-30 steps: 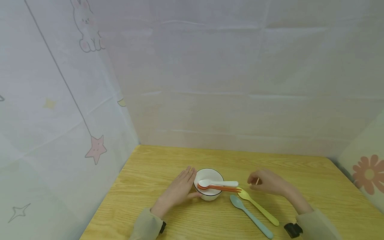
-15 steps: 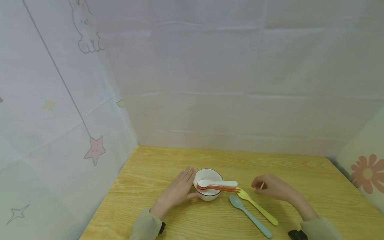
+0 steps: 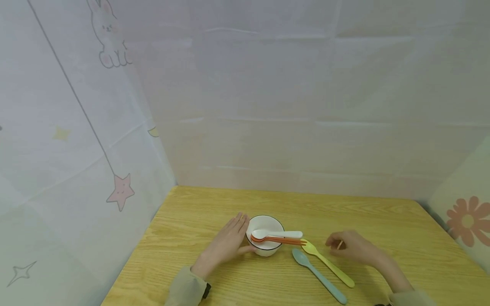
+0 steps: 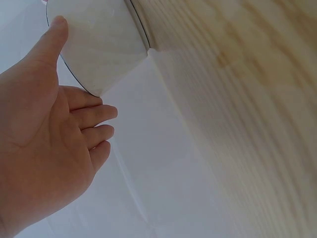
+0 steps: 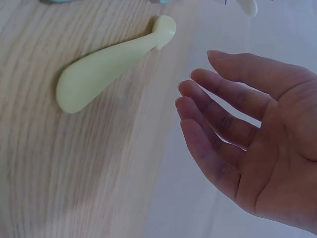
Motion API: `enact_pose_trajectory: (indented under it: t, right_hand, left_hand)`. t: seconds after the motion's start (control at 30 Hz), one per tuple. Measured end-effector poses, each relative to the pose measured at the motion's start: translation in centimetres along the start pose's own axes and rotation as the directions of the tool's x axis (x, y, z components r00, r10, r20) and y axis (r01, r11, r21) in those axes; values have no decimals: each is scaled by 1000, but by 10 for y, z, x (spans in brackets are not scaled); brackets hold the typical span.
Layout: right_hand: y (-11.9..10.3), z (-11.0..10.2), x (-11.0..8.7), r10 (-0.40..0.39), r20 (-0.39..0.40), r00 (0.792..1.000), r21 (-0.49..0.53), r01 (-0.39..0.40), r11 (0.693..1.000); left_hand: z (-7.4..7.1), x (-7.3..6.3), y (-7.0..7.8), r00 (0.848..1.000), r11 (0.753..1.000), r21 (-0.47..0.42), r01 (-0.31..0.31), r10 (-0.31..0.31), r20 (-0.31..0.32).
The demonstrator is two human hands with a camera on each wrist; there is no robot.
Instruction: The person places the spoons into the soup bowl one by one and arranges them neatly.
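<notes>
A white bowl [image 3: 265,251] with a dark rim stands on the wooden table. My left hand [image 3: 227,240] touches its left side, fingers extended along it and thumb at the front; the left wrist view shows the thumb against the bowl's wall [image 4: 104,44]. A white spoon [image 3: 283,234] and an orange utensil [image 3: 279,240] with a rounded inner end and a split-looking outer end lie across the bowl, sticking out rightward. To the right of them, my right hand [image 3: 354,246] hovers holding nothing, fingers loosely bent. Nearest to it lies a yellow spoon [image 3: 331,265].
A blue-green spoon [image 3: 321,278] lies beside the yellow one, nearer the front. The wooden table [image 3: 214,199] ends at pale cloth walls [image 3: 268,127] at the back and sides, printed with a rabbit, stars and a flower.
My right hand has moved away from the bowl, to the right and nearer the front. My left hand, the bowl and the utensils have kept their places.
</notes>
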State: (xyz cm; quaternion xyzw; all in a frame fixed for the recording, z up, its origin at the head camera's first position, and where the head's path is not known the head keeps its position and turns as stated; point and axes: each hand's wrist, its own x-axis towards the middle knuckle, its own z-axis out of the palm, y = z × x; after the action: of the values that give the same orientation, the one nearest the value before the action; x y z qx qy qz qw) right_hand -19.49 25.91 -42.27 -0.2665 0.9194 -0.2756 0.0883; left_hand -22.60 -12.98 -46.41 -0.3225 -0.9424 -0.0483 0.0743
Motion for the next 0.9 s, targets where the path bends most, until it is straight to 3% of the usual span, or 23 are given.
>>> enact_pose_trajectory:
  t: [0.57,0.9]
  right_hand:
    - [10,13,-15,-3,1,1000,59,3,998]
    - [16,23,-23,-7,2,1000,125,6,992]
  left_hand:
    - [-1,-1,0,999,1000,5,-15,15,-31]
    - [0,1,0,1000,1000,-6,-1,1,-12]
